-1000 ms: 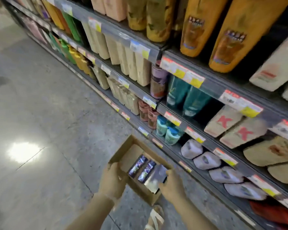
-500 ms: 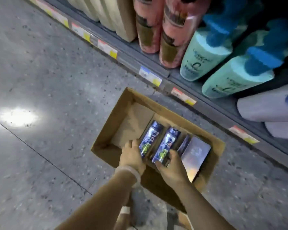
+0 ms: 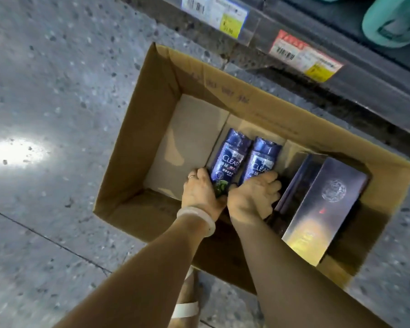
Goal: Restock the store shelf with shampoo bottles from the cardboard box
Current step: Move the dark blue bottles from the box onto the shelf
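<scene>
On the floor beside the shelf: an open cardboard box (image 3: 166, 91), its far wall close under the shelf edge.
Shampoo bottles: two dark blue bottles marked CLEAR lie side by side on the box bottom, caps pointing to the far side; the left bottle (image 3: 227, 159) touches the right bottle (image 3: 260, 162).
Left hand (image 3: 201, 192): its grip is wrapped around the near end of the left bottle, fingers curled on the bottle's left side; a ring shows on one finger and a pale bangle (image 3: 199, 218) circles the wrist.
Right hand (image 3: 251, 197): its grip covers the near end of the right bottle, fingers curled down over it and closed on it.
Right part of the box: a silvery flat carton (image 3: 322, 209) lies tilted, with a darker one beside it on its left.
Left part of the box: bare cardboard bottom.
Shelf (image 3: 365, 91): dark front rail with two price labels (image 3: 305, 58); a teal bottle (image 3: 393, 22) stands at the far right.
Near edge: a sandalled foot (image 3: 187, 306) on the speckled grey floor (image 3: 45, 79).
</scene>
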Action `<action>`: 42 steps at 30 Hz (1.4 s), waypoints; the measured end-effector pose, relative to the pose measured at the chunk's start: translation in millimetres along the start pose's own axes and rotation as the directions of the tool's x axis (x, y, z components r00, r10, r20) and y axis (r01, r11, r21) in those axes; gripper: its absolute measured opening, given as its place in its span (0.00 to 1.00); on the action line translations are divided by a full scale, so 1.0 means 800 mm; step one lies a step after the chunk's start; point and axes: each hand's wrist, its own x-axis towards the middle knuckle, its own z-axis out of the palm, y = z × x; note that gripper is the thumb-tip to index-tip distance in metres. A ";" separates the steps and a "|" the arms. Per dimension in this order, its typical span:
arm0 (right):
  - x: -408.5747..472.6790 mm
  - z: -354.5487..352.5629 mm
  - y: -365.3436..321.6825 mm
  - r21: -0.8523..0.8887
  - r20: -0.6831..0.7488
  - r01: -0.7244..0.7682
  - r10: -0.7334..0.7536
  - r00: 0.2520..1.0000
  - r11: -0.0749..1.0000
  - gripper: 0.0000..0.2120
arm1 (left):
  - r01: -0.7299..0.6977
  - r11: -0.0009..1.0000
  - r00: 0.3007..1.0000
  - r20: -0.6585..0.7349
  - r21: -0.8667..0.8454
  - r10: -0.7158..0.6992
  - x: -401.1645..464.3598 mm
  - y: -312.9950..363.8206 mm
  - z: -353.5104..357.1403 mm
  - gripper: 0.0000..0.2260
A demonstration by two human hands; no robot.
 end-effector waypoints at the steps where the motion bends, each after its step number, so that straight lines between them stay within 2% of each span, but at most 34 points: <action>1: 0.001 -0.002 0.001 0.041 0.020 0.007 -0.008 1.000 0.999 0.39 | 0.010 0.998 1.000 -0.011 -0.068 -0.011 -0.001 -0.002 -0.005 0.27; 6: -0.022 -0.048 0.005 0.267 0.059 0.117 -0.137 0.989 0.957 0.37 | -0.002 0.957 0.992 -0.118 -0.291 -0.034 -0.022 -0.010 -0.062 0.27; 8: -0.053 -0.087 0.006 0.348 0.027 0.184 -0.206 0.978 0.919 0.36 | -0.053 0.946 0.984 -0.176 -0.318 -0.005 -0.047 -0.004 -0.097 0.26; 11: -0.110 -0.161 0.007 0.479 -0.047 0.280 -0.294 0.955 0.832 0.35 | -0.115 0.928 0.980 -0.191 -0.353 0.049 -0.110 0.028 -0.151 0.24; 15: -0.191 -0.286 0.001 0.644 -0.138 0.316 -0.300 0.944 0.697 0.29 | -0.229 0.865 0.962 -0.238 -0.448 0.131 -0.220 0.102 -0.228 0.26; 18: -0.249 -0.387 -0.006 0.735 -0.243 0.355 -0.263 0.933 0.578 0.28 | -0.367 0.801 0.925 -0.279 -0.474 0.258 -0.299 0.165 -0.295 0.23; 21: -0.306 -0.490 -0.011 0.772 -0.345 0.420 -0.239 0.908 0.477 0.29 | -0.506 0.703 0.861 -0.336 -0.499 0.381 -0.376 0.233 -0.365 0.22; 24: -0.359 -0.584 -0.001 0.787 -0.444 0.500 -0.232 0.866 0.360 0.28 | -0.616 0.603 0.787 -0.383 -0.507 0.483 -0.454 0.298 -0.422 0.26; 26: -0.392 -0.643 0.010 0.774 -0.519 0.569 -0.237 0.821 0.277 0.28 | -0.700 0.545 0.714 -0.431 -0.461 0.552 -0.506 0.336 -0.451 0.26; 28: -0.422 -0.700 0.027 0.746 -0.600 0.635 -0.209 0.772 0.201 0.30 | -0.777 0.490 0.630 -0.492 -0.395 0.601 -0.558 0.372 -0.471 0.26; 32: -0.472 -0.804 0.084 0.675 -0.716 0.732 -0.158 0.680 0.092 0.33 | -0.854 0.389 0.519 -0.509 -0.346 0.687 -0.669 0.432 -0.478 0.28; 36: -0.507 -0.898 0.183 0.580 -0.807 0.812 -0.089 0.584 0.068 0.29 | -0.915 0.283 0.397 -0.518 -0.288 0.758 -0.783 0.486 -0.448 0.24; 39: -0.526 -0.957 0.274 0.541 -0.836 0.839 -0.072 0.543 0.056 0.30 | -0.941 0.196 0.316 -0.512 -0.276 0.798 -0.872 0.521 -0.406 0.23; 42: -0.547 -1.011 0.363 0.496 -0.866 0.865 -0.033 0.499 0.072 0.30 | -0.937 0.124 0.280 -0.493 -0.326 0.824 -0.959 0.558 -0.361 0.23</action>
